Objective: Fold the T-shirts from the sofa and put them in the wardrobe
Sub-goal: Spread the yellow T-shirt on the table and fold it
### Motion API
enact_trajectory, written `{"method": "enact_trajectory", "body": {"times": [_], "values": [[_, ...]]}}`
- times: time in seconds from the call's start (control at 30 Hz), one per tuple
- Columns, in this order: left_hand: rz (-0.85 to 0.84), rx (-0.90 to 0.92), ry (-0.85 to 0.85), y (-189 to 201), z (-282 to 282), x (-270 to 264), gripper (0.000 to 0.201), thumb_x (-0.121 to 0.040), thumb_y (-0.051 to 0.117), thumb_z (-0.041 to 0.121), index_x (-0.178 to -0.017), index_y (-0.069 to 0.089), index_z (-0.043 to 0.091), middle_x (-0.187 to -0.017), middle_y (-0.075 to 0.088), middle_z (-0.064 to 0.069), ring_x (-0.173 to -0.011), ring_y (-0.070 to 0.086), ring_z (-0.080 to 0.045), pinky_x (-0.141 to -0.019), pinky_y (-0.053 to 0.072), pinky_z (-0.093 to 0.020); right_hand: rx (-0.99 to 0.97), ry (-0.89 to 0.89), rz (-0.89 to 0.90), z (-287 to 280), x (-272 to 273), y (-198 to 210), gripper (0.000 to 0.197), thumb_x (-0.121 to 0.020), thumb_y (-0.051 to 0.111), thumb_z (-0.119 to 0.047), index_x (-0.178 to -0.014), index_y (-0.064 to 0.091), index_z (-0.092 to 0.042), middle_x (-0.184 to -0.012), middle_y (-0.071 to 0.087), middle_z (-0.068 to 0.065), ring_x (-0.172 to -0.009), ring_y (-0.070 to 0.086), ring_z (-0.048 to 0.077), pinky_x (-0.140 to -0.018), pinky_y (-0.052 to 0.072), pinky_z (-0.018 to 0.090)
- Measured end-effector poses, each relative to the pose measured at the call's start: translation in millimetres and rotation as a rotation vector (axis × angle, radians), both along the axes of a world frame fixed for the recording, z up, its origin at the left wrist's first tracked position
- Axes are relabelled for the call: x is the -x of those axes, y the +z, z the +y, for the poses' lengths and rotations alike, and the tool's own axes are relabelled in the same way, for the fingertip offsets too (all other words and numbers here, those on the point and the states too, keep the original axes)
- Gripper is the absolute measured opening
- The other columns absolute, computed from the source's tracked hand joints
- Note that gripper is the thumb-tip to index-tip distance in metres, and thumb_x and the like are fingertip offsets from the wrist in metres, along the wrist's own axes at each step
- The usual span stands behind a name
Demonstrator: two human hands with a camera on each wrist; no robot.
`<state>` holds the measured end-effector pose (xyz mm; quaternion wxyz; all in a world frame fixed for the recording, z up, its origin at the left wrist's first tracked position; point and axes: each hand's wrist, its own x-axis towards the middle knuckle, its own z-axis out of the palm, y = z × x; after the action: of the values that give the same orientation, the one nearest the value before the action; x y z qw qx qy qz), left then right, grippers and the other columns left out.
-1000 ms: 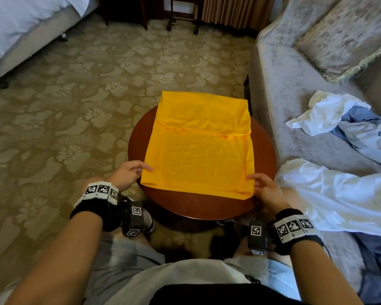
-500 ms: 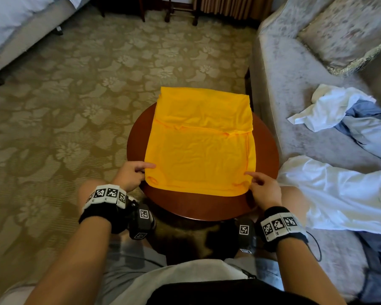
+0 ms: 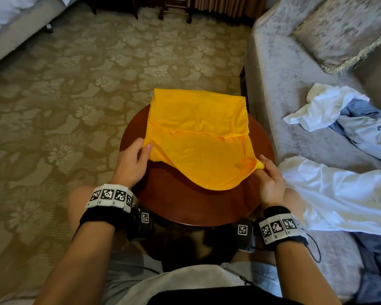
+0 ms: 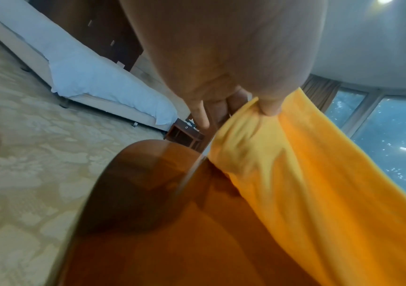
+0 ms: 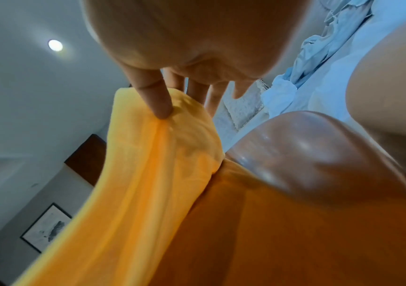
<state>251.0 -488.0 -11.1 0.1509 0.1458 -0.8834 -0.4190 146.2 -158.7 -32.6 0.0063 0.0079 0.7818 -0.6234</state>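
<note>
Sofa (image 3: pixel 279 102) with loose T-shirts (image 3: pixel 339 190) sits right of the round counter (image 3: pixel 185 208), where the yellow T-shirt (image 3: pixel 198 119) lies. Its far part is already folded; the near hem hangs lifted, stretched crosswise between the left hand (image 3: pixel 131 160) and right hand (image 3: pixel 269 176), each grip pinching one near corner, so the remaining cloth lies ahead of both.

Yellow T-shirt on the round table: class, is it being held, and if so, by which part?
Yes. The left hand and right hand each pinch a near bottom corner of the yellow T-shirt, lifting that edge off the table.
</note>
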Motion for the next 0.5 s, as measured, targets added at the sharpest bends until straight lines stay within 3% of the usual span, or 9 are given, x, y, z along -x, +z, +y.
{"method": "enact_trajectory", "body": {"times": [0.07,0.13,0.23,0.37,0.5], "values": [[0.023,-0.009,-0.016,6,1,3,0.027,-0.102,0.042,0.028,-0.079,0.043,0.013,-0.063,0.04,0.005,-0.056,0.042,-0.011,-0.056,0.036,-0.028,0.047,0.008,0.029,-2,-1,4,0.008,-0.072,0.059,-0.028,-0.073,0.059,-0.02,-0.077,0.058,0.0,-0.079,0.051,0.017,-0.079,0.038,0.037],[0.011,-0.024,-0.022,10,-1,5,0.026,-0.102,0.042,0.026,-0.078,0.044,0.015,-0.064,0.041,0.004,-0.055,0.04,-0.009,-0.053,0.031,-0.024,0.094,-0.019,0.013,0,1,7,0.01,-0.075,0.057,-0.026,-0.072,0.052,-0.018,-0.071,0.048,0.005,-0.071,0.045,0.018,-0.069,0.035,0.035],[-0.029,-0.087,-0.012,13,-5,6,0.029,-0.102,0.043,0.024,-0.075,0.043,0.013,-0.066,0.04,-0.001,-0.056,0.037,-0.007,-0.053,0.03,-0.02,0.164,-0.042,-0.06,6,8,10,0.012,-0.073,0.061,-0.034,-0.077,0.06,-0.023,-0.079,0.053,0.011,-0.077,0.05,0.024,-0.072,0.04,0.04],[-0.049,-0.144,0.013,15,-7,9,0.036,-0.102,0.044,0.026,-0.079,0.042,-0.002,-0.07,0.037,-0.009,-0.061,0.035,-0.014,-0.057,0.029,-0.027,0.18,-0.022,-0.09,6,16,14,0.012,-0.078,0.062,-0.037,-0.081,0.062,-0.025,-0.085,0.059,0.009,-0.085,0.055,0.026,-0.079,0.045,0.045],[-0.02,-0.212,0.087,20,-9,17,0.037,-0.102,0.044,0.031,-0.087,0.049,-0.002,-0.072,0.043,-0.008,-0.063,0.039,-0.018,-0.059,0.033,-0.031,0.148,-0.053,-0.027,-2,29,20,0.006,-0.083,0.058,-0.033,-0.081,0.057,-0.027,-0.082,0.057,0.0,-0.084,0.052,0.02,-0.078,0.043,0.039]]}}
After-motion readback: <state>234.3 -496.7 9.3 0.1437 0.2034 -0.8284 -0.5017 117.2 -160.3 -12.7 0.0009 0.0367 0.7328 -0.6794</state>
